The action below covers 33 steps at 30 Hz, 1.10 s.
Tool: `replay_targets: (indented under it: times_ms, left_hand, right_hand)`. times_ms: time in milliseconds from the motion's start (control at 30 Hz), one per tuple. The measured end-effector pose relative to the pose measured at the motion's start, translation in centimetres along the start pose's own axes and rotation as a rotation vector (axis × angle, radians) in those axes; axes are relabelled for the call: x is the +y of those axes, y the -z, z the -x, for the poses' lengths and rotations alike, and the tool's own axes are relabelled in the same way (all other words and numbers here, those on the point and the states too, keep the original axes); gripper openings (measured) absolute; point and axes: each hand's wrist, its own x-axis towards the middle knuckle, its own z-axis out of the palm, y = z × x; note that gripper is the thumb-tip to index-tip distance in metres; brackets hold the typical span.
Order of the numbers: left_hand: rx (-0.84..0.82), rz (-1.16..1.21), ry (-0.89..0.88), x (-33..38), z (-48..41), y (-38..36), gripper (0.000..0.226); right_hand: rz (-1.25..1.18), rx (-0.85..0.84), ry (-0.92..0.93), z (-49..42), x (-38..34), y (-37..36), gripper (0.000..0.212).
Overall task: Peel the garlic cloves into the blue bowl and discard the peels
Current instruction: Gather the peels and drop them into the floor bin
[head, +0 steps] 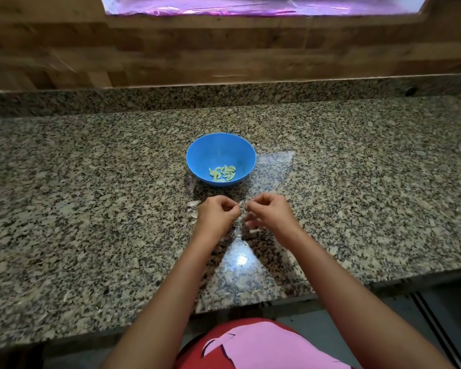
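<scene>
A blue bowl (197, 155) stands on the granite counter and holds several peeled pale-yellow garlic cloves (222, 173). Just in front of it my left hand (215, 214) and my right hand (270, 213) meet with curled fingers. Between their fingertips they pinch a small garlic clove (241, 205), mostly hidden. Loose papery peels (193, 205) lie on the counter beside my left hand.
The speckled granite counter (91, 209) stretches wide on both sides, with its front edge near my body. A wooden-look wall (224, 54) rises behind the raised back ledge. A bright light reflection (241, 260) shines on the counter between my forearms.
</scene>
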Motion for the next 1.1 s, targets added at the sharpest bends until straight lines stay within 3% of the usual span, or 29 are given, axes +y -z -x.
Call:
replay_targets:
  times_ms: [133, 367, 600, 767, 1100]
  left_hand:
    - [-0.017, -0.051, -0.027, 0.3, 0.3, -0.2, 0.011]
    - [-0.010, -0.107, -0.058, 0.5, 0.2, -0.1, 0.013]
    - [-0.042, -0.042, -0.034, 0.2, -0.1, 0.0, 0.013]
    - [-0.056, -0.063, -0.053, 0.4, -0.1, 0.0, 0.013]
    - [-0.091, -0.204, -0.135, 1.0, 0.0, 0.4, 0.019]
  right_hand:
    - [-0.182, 0.013, -0.048, -0.2, -0.1, -0.7, 0.015]
    - [-0.177, -0.101, -0.032, -0.4, 0.0, -0.4, 0.009]
    - [0.088, -0.112, 0.079, -0.5, -0.2, 0.0, 0.006]
    - [0.053, -0.110, 0.060, -0.5, -0.3, 0.4, 0.004]
    - [0.304, -0.066, 0.169, -0.2, -0.5, 0.1, 0.009]
